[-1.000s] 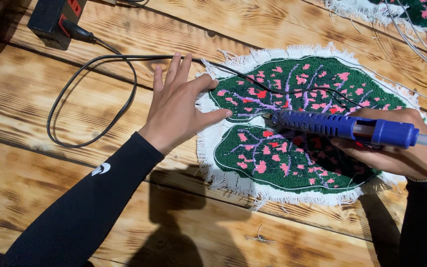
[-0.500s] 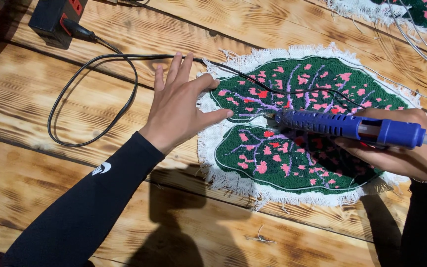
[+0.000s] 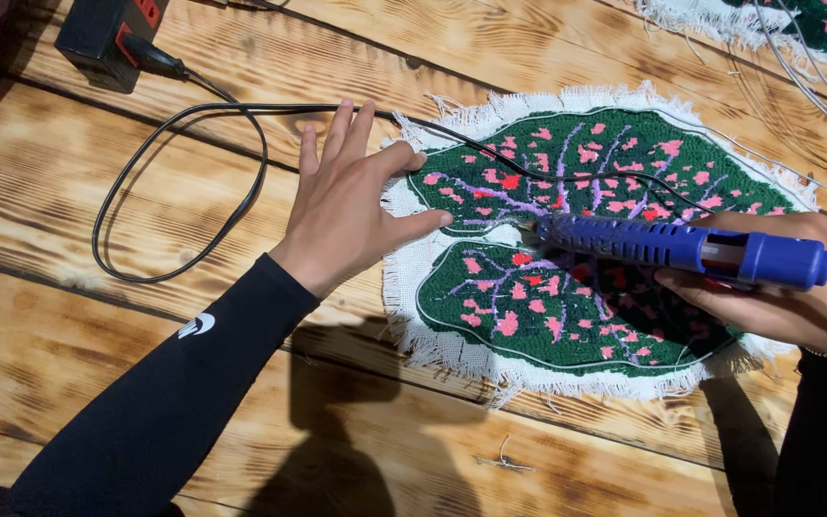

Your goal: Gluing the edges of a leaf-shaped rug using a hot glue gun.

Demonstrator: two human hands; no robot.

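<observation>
- The left hand [image 3: 348, 215] is lying flat with fingers spread, gripping nothing; its thumb and fingertips are pressing on the white fringed edge of the tufted leaf rug [image 3: 586, 249], the palm resting on the wooden table [image 3: 98, 316].
- The rug, green with pink spots and purple veins, is lying flat on the table right of centre.
- The right hand [image 3: 777, 302] is wrapping closed around the rear of the blue tool [image 3: 681, 247]; the tool is lying nearly level over the rug, its tip touching the notch between the two lobes.
- A black cable [image 3: 184, 182] is looping across the table left of the left hand, running to a black box [image 3: 107, 33] at the top left corner.
</observation>
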